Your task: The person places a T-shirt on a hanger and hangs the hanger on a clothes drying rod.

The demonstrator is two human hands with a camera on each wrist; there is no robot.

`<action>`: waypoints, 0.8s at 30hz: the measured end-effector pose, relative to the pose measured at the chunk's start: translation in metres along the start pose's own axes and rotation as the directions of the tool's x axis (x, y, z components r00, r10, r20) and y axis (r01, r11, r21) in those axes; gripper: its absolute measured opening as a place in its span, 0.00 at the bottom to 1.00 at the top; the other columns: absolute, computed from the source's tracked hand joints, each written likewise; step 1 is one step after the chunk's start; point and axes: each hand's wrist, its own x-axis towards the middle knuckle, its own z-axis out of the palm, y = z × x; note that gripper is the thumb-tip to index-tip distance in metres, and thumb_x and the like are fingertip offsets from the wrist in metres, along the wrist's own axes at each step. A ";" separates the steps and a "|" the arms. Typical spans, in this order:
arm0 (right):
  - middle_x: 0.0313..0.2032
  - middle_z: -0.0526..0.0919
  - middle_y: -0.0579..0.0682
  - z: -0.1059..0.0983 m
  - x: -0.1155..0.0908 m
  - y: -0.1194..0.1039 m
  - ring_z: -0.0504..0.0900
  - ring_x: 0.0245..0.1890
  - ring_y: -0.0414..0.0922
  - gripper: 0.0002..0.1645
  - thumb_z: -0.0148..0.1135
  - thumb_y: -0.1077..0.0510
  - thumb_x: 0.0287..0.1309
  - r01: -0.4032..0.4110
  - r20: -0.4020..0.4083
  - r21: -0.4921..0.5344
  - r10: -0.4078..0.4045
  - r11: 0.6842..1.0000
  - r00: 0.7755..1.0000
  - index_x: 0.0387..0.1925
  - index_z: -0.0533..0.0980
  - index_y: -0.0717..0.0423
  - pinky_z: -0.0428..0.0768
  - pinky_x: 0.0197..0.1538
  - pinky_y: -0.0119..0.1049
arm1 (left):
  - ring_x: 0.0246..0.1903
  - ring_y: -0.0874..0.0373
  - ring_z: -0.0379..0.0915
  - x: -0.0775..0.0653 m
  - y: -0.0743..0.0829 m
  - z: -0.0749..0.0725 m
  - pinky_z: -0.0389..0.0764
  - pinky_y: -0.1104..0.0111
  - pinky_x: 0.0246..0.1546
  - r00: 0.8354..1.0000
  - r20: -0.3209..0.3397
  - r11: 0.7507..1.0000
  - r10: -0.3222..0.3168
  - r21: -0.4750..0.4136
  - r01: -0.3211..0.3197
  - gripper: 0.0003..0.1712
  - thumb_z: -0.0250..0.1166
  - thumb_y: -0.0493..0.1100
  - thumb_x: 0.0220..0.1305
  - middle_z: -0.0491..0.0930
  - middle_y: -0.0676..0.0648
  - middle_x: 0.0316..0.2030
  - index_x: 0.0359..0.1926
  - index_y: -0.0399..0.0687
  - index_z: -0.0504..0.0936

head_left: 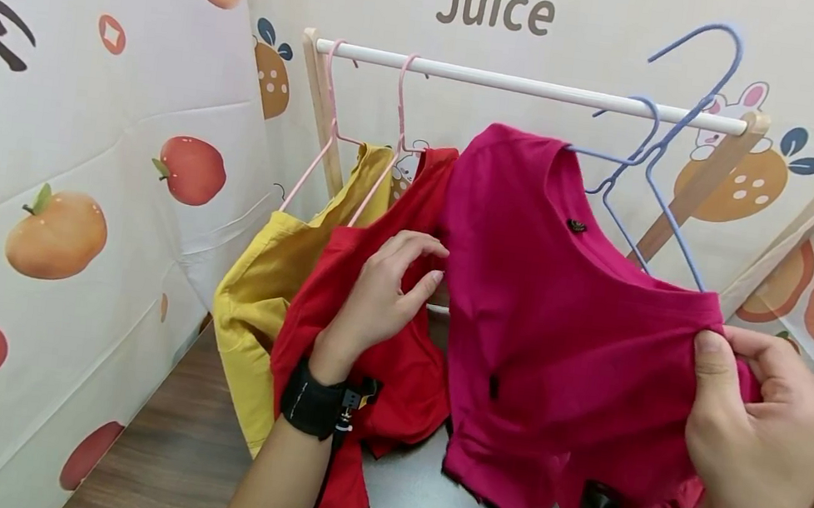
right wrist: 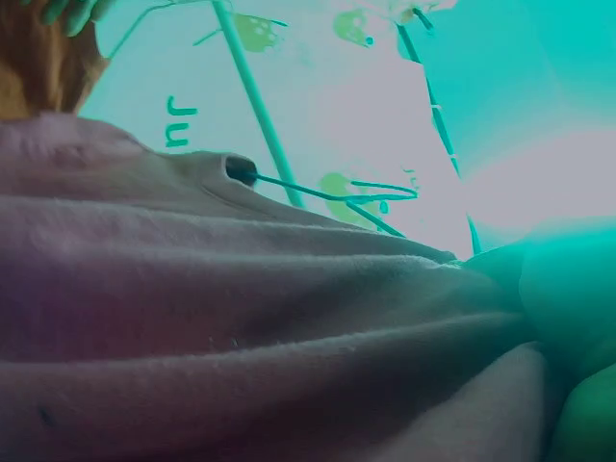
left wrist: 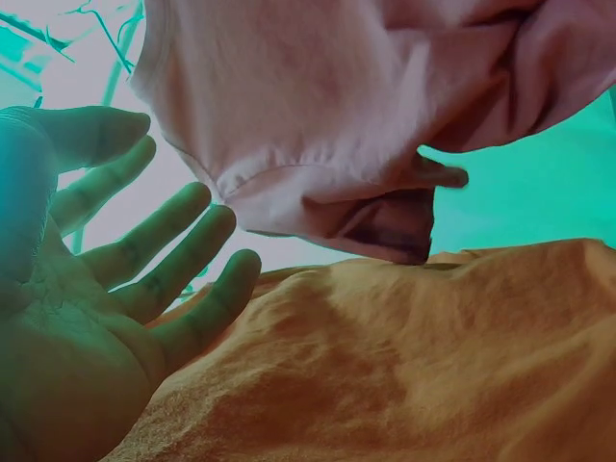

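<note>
A magenta top (head_left: 558,321) sits on a blue hanger (head_left: 733,65), whose hook stands above the rail. My right hand (head_left: 763,437) pinches the top at its right shoulder, thumb in front. The same cloth fills much of the right wrist view, with a hanger arm (right wrist: 308,190) poking from the neckline. My left hand (head_left: 391,290) is in front of a red top (head_left: 360,332), its fingertips close to the magenta top's left edge. In the left wrist view the left hand (left wrist: 125,250) has spread, gently bent fingers, with nothing in them.
A clothes rack with a white rail (head_left: 532,84) and wooden legs stands at the back. A yellow top (head_left: 262,271) and the red one hang from pink hangers (head_left: 330,94). Another blue hanger (head_left: 650,106) is on the rail. Beneath is a dark wooden table (head_left: 167,436).
</note>
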 end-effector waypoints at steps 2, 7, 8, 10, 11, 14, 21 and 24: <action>0.23 0.74 0.18 0.006 0.000 -0.003 0.70 0.21 0.24 0.14 0.68 0.56 0.64 -0.010 -0.015 0.022 0.010 1.000 1.000 0.42 0.87 0.65 0.63 0.23 0.16 | 0.57 0.55 0.76 0.000 0.001 0.000 0.75 0.61 0.62 1.000 0.009 1.000 -0.002 0.002 0.002 0.13 0.65 0.38 0.70 0.80 0.47 0.54 0.53 0.44 0.81; 0.21 0.73 0.20 0.020 -0.002 -0.009 0.68 0.18 0.25 0.15 0.67 0.54 0.65 -0.009 -0.010 0.048 0.009 0.999 1.000 0.42 0.87 0.64 0.63 0.22 0.17 | 0.52 0.56 0.74 -0.002 0.003 0.000 0.77 0.60 0.57 0.999 0.036 1.000 -0.018 0.011 0.018 0.13 0.65 0.38 0.70 0.79 0.48 0.53 0.53 0.44 0.81; 0.21 0.72 0.19 0.023 -0.003 -0.009 0.68 0.19 0.25 0.16 0.67 0.54 0.65 -0.002 -0.005 0.043 0.002 0.999 1.000 0.42 0.87 0.64 0.63 0.22 0.17 | 0.51 0.56 0.74 -0.002 0.004 0.000 0.78 0.60 0.56 0.999 0.042 1.000 -0.023 0.015 0.022 0.13 0.64 0.38 0.70 0.79 0.48 0.52 0.54 0.44 0.81; 0.23 0.73 0.17 0.028 -0.004 -0.011 0.69 0.20 0.25 0.17 0.67 0.52 0.65 0.005 0.007 0.035 -0.005 0.999 1.000 0.43 0.87 0.63 0.64 0.24 0.18 | 0.50 0.57 0.73 -0.003 0.004 0.001 0.78 0.60 0.53 0.998 0.054 0.999 -0.033 0.020 0.032 0.13 0.64 0.38 0.70 0.79 0.48 0.52 0.54 0.44 0.81; 0.25 0.72 0.15 0.031 -0.005 -0.012 0.69 0.22 0.25 0.17 0.66 0.52 0.65 0.008 0.014 0.028 -0.009 1.000 1.000 0.43 0.87 0.63 0.63 0.25 0.18 | 0.49 0.57 0.72 -0.003 0.004 0.001 0.79 0.60 0.53 0.998 0.060 0.999 -0.037 0.024 0.036 0.13 0.64 0.38 0.70 0.79 0.48 0.51 0.54 0.44 0.81; 0.27 0.71 0.12 0.038 -0.007 -0.014 0.68 0.24 0.24 0.18 0.65 0.50 0.67 0.025 0.038 -0.001 -0.025 1.000 0.999 0.44 0.87 0.61 0.61 0.25 0.19 | 0.49 0.57 0.72 -0.003 0.004 0.001 0.79 0.60 0.51 0.996 0.071 0.999 -0.047 0.027 0.045 0.13 0.64 0.39 0.70 0.78 0.47 0.50 0.54 0.45 0.81; 0.20 0.65 0.15 0.049 -0.009 -0.016 0.63 0.19 0.26 0.18 0.63 0.50 0.68 0.054 0.074 -0.043 -0.051 0.998 0.996 0.44 0.86 0.62 0.57 0.22 0.22 | 0.49 0.53 0.74 -0.003 0.005 0.003 0.80 0.58 0.51 0.994 0.089 0.998 -0.065 0.026 0.063 0.12 0.64 0.39 0.71 0.78 0.49 0.49 0.54 0.47 0.81; 0.17 0.65 0.23 0.053 -0.009 -0.014 0.61 0.18 0.28 0.18 0.62 0.50 0.68 0.047 0.094 -0.071 -0.040 0.996 0.995 0.43 0.86 0.60 0.57 0.21 0.24 | 0.48 0.57 0.73 -0.002 0.005 0.003 0.79 0.62 0.50 0.991 0.107 0.996 -0.085 0.037 0.081 0.13 0.64 0.40 0.71 0.77 0.50 0.49 0.54 0.48 0.81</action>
